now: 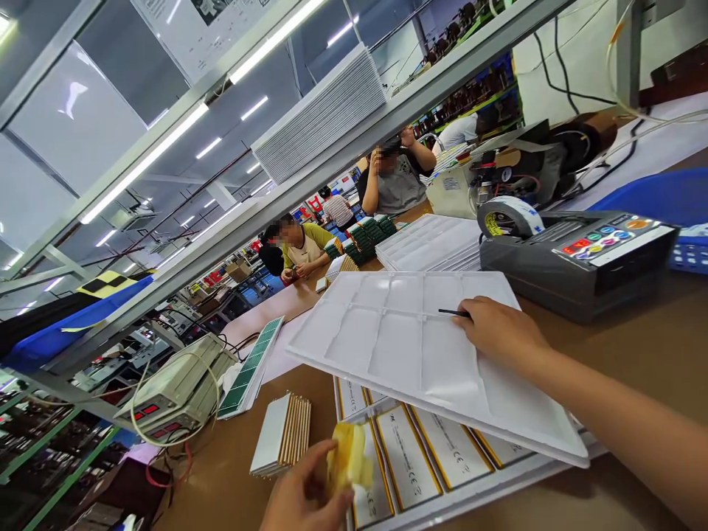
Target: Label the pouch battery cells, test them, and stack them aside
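My left hand [310, 490] pinches a soft yellow piece [347, 457], somewhat blurred, its exact kind unclear. It is over the left end of a white tray [498, 483] of flat, silvery battery packs with gold edges and CE print [406, 453]. My right hand [501, 332] grips a thin black stick [454, 313], mostly hidden in the fingers. It is over an upper white divided tray [401, 335], which lies askew and covers part of the battery tray. Whether the right fingers also touch this tray I cannot tell.
A stack of flat packs [283, 435] stands left, near a green-and-white strip [251, 369] and a meter box [177, 387]. A tape dispenser [575, 254] and stacked white trays [434, 243] are at the right. Two people [302, 247] sit opposite. A metal shelf beam [310, 188] crosses above.
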The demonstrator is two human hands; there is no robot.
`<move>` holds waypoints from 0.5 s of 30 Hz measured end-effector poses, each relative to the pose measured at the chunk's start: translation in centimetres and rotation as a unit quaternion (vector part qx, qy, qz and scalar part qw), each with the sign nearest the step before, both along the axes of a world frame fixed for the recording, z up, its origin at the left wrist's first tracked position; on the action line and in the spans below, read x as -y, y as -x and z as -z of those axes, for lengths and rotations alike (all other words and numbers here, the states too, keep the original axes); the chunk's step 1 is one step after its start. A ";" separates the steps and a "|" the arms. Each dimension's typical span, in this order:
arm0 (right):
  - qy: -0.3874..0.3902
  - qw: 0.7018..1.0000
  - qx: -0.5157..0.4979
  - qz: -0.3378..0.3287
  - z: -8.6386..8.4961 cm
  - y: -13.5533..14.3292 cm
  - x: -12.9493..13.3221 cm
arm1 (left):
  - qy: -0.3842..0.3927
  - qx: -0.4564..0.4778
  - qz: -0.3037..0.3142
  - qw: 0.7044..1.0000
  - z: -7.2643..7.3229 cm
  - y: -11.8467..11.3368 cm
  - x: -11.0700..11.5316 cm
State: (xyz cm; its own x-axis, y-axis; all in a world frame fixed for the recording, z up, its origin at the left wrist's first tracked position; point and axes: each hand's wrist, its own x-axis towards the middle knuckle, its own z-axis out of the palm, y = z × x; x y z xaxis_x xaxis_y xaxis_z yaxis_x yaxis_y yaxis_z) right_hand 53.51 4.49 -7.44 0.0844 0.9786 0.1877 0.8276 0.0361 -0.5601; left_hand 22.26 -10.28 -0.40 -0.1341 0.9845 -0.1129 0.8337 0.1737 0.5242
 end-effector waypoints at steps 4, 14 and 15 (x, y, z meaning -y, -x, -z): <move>0.008 1.000 -0.009 0.000 0.1 0.3 0.5 | -0.080 -0.092 -0.007 0.993 1.9 -2.6 -3.6; 0.010 0.999 -0.032 -0.010 0.1 0.5 1.3 | -0.122 -0.087 -0.040 0.988 4.9 -4.5 -7.1; 0.011 0.999 -0.033 -0.011 0.3 0.6 1.2 | -0.151 -0.059 -0.037 0.986 4.8 -4.4 -6.9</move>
